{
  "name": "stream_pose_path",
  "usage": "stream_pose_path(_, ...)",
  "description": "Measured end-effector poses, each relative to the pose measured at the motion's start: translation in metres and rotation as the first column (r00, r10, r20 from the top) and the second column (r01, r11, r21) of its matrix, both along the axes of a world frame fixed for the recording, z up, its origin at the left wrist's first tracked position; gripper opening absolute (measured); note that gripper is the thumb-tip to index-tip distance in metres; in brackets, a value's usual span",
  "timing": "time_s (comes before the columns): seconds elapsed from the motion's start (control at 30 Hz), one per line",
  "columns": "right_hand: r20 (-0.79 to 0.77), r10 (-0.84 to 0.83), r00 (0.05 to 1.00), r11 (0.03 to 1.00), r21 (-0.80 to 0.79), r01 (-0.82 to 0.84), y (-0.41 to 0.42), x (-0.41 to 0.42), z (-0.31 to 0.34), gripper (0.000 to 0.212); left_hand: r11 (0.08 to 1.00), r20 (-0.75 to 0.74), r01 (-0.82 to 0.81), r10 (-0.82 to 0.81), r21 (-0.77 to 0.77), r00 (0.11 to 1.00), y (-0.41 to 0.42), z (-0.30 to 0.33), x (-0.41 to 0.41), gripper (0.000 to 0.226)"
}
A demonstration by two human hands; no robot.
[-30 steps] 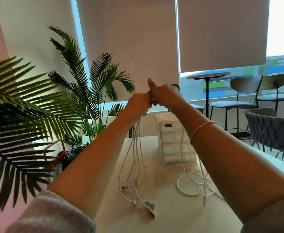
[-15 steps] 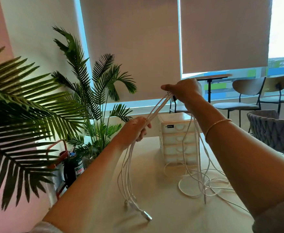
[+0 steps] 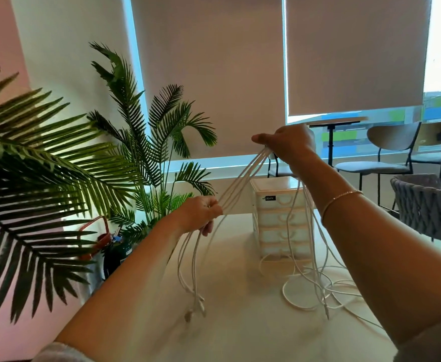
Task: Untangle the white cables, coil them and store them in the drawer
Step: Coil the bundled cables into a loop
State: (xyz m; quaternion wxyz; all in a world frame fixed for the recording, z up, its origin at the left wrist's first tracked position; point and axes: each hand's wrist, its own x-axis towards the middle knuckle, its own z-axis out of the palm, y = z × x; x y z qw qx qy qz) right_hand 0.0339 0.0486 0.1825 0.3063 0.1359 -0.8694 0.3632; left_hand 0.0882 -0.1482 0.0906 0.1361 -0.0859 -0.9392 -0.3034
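Head view: white cables now stretched between hands.
Left hand dropped from right hand; both grip strands before drawer unit; untangling underway.

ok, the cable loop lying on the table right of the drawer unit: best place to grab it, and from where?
Probably the near-left arc of the loop: it lies flat on bare table, clear of the crossing strands further right. Come straight down from above and pinch across the cord.

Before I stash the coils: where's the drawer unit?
In the head view, the drawer unit stands on the table, centre-right, below the right hand, behind hanging white cables.
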Motion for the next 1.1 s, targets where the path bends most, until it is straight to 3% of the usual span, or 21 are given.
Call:
stream_pose_path(0.1, -0.021, -0.036, 0.999, 0.999, -0.008, 0.036, 0.007, 0.0, 0.01, 0.059, 0.978, 0.079, -0.091, 0.108, -0.186, 0.991, -0.014, -0.011, 0.001, 0.03)
stream_pose_path(0.2, -0.06, -0.086, 0.995, 0.996, -0.024, 0.084, 0.019, 0.003, 0.02, 0.058, 0.955, 0.199, -0.165, 0.216, -0.247, 0.956, -0.036, -0.032, 0.005, 0.031)
stream_pose_path(0.33, -0.077, -0.048, 0.996, 0.997, -0.069, 0.042, 0.017, 0.0, 0.017, 0.057, 0.853, 0.284, -0.187, 0.357, -0.488, 0.89, -0.039, -0.039, 0.008, 0.027)
stream_pose_path(0.37, -0.085, -0.03, 0.996, 0.997, -0.074, 0.024, 0.014, -0.001, 0.016, 0.056, 0.857, 0.302, -0.181, 0.357, -0.482, 0.884, -0.036, -0.034, 0.008, 0.03)
stream_pose_path(0.43, -0.087, 0.031, 0.996, 0.992, -0.116, -0.041, 0.008, 0.0, 0.017, 0.053, 0.954, 0.349, -0.106, 0.204, -0.28, 0.915, -0.025, -0.016, 0.006, 0.042)
stream_pose_path(0.5, -0.068, 0.105, 0.992, 0.981, -0.156, -0.115, 0.003, 0.003, 0.019, 0.049, 0.995, 0.244, 0.054, -0.072, 0.08, 0.967, -0.004, 0.013, 0.005, 0.046)
stream_pose_path(0.6, -0.08, 0.082, 0.993, 0.997, 0.002, -0.082, -0.007, 0.009, 0.022, 0.049, 0.837, -0.049, 0.287, -0.299, 0.467, 0.953, 0.043, 0.059, 0.008, 0.048)
stream_pose_path(0.73, -0.16, 0.013, 0.987, 0.998, 0.058, -0.004, -0.008, 0.011, 0.025, 0.056, 0.735, -0.181, 0.362, -0.317, 0.573, 0.931, 0.083, 0.075, 0.009, 0.036)
stream_pose_path(0.87, -0.131, -0.107, 0.986, 0.994, 0.013, 0.109, 0.013, 0.001, 0.02, 0.054, 0.807, -0.121, 0.34, -0.323, 0.483, 0.939, 0.071, 0.047, -0.001, 0.034)
stream_pose_path(1.0, -0.07, -0.151, 0.986, 0.986, 0.066, 0.155, 0.02, -0.008, -0.004, 0.058, 0.953, -0.103, 0.211, -0.193, 0.219, 0.976, 0.041, 0.01, -0.011, 0.036)
stream_pose_path(1.1, -0.054, -0.123, 0.991, 0.99, 0.069, 0.127, 0.014, -0.014, -0.029, 0.058, 0.993, -0.136, 0.108, -0.101, 0.049, 0.986, 0.023, -0.01, -0.016, 0.036)
